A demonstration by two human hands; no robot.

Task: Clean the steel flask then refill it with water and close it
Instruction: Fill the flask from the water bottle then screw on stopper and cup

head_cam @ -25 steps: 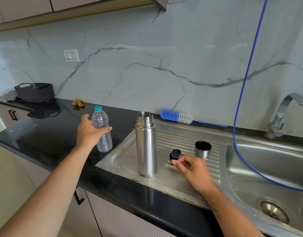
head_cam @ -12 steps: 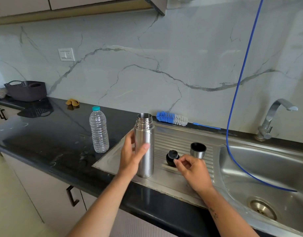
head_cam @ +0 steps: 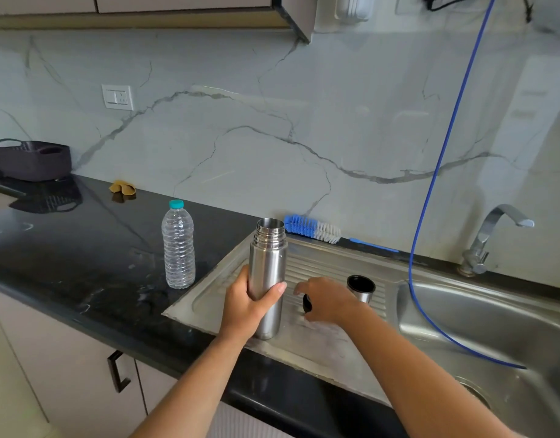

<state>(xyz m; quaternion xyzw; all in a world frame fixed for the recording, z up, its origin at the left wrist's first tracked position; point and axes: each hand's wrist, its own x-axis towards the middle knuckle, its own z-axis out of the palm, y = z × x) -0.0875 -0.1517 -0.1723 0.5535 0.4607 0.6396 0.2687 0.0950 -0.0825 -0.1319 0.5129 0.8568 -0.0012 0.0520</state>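
Observation:
The open steel flask stands upright on the ribbed drainboard. My left hand is wrapped around its lower body. Just right of it, my right hand closes over the black stopper, which is mostly hidden under the fingers. The flask's steel cup lid sits upside down behind that hand. A capped plastic water bottle stands on the black counter to the left. A blue and white bottle brush lies along the wall behind the flask.
The steel sink basin with a tap is at the right. A blue hose hangs from above into the basin. A dark basket and a yellow cloth sit far left.
My left hand left the water bottle and took hold of the flask. My right hand shifted over the black stopper and closed around it.

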